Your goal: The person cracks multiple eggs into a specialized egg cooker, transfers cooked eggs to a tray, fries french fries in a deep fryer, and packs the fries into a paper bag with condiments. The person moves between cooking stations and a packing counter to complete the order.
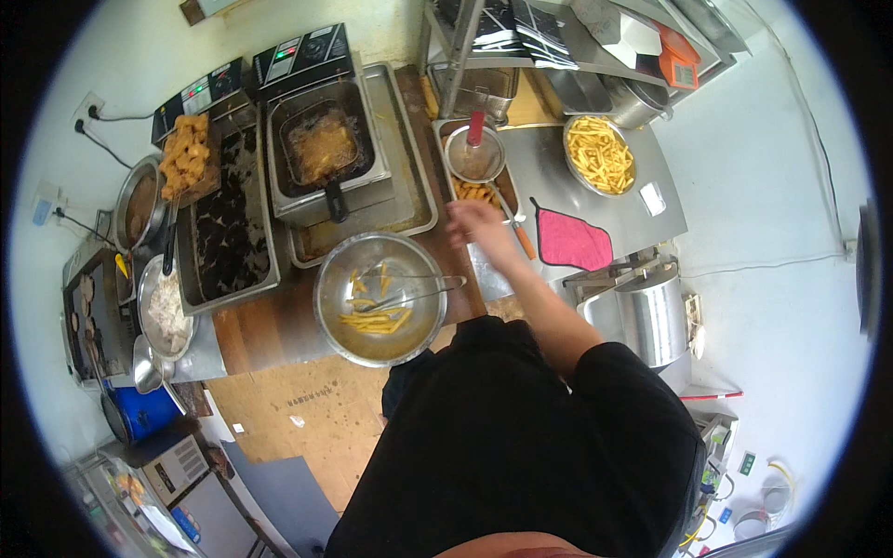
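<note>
My right hand hovers over the near end of a steel tray, blurred, with nothing visible in its loosely parted fingers. My left hand is out of view. In that tray lie fried pieces, and a round fine-mesh strainer with a red handle rests above them. An orange-handled utensil leans out of the tray beside my wrist. Left of the hand, a large steel bowl holds some French fries and metal tongs, whose end reaches over its right rim.
A fryer basket sits in bubbling oil in one fryer. Another basket of fried pieces rests at the second fryer. A bowl of fries and a pink cloth are on the steel counter. A shelf overhangs it.
</note>
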Demonstrator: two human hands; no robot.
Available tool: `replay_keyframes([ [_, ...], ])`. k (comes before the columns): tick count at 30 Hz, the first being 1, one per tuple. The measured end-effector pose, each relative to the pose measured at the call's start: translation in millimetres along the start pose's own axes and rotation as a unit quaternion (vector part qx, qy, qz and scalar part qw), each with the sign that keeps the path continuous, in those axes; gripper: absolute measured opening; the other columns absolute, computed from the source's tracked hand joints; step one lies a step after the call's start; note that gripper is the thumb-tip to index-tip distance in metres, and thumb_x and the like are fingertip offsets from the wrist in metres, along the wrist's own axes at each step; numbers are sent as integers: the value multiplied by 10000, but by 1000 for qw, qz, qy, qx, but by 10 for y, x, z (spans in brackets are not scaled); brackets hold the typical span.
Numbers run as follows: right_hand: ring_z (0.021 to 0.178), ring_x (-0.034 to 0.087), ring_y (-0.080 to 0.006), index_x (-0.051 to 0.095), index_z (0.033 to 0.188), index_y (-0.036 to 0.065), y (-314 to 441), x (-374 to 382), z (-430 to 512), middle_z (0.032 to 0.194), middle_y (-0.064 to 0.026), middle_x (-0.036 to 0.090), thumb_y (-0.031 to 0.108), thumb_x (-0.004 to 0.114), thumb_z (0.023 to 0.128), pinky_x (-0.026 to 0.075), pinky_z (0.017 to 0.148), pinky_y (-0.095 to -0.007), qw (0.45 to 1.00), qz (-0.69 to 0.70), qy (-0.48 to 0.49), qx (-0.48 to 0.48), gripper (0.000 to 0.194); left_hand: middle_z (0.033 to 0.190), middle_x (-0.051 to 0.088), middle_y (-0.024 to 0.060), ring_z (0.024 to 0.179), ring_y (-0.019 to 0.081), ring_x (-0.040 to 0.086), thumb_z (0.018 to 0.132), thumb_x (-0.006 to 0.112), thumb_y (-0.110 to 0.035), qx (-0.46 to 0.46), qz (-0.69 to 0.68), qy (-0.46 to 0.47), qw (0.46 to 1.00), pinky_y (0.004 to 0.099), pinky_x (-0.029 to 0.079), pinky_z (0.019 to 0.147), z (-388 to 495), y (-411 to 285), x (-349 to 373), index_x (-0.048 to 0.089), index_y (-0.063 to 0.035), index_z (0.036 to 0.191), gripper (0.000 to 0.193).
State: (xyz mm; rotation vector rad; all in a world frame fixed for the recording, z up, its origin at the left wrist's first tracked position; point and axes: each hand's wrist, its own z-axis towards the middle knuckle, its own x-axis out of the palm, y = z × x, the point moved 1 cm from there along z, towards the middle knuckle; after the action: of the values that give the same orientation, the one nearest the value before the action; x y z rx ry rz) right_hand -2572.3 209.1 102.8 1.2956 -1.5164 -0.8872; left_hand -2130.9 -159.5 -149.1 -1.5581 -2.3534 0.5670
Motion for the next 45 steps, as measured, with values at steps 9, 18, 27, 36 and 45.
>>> replay_keyframes([
  [9,1067,683,-451,634,1301,-17,701,-4290,1249,1139,-270,721,353,652,911,531,987,-466,743,-490,-453,-44,538,1015,725,176,842,221,670,1008,356,-758,10,76,-93,993,341,519,732,-91,73,846,530,-30,1485,887],
  [18,874,661,-324,701,1027,-18,674,-6289,2146,970,-217,699,590,365,1055,516,819,-422,868,-381,-304,90,695,994,710,198,820,218,662,1005,353,-763,-26,78,-211,974,337,514,705,-747,501,1776,529,-38,1486,888],
  [27,507,462,-166,634,808,84,238,-6923,1409,602,1,502,614,448,1037,396,493,-324,952,27,-251,174,607,973,695,220,798,215,655,1001,350,-768,-88,30,-279,956,332,509,677,-1265,555,2073,528,-45,1487,889],
  [36,828,662,-277,558,1294,27,830,-5306,2259,971,-157,631,268,657,983,595,690,-373,969,180,-146,89,406,1066,675,270,909,306,691,1056,420,-623,169,326,-245,897,423,553,719,-1307,880,2085,557,5,1340,702],
  [45,962,656,-288,633,1065,62,232,-4880,3599,1040,-142,637,270,575,1014,588,706,-429,936,185,-268,132,222,1067,690,274,971,377,686,1064,434,-547,75,368,-209,903,464,549,772,-1319,981,2069,591,9,1269,613],
])
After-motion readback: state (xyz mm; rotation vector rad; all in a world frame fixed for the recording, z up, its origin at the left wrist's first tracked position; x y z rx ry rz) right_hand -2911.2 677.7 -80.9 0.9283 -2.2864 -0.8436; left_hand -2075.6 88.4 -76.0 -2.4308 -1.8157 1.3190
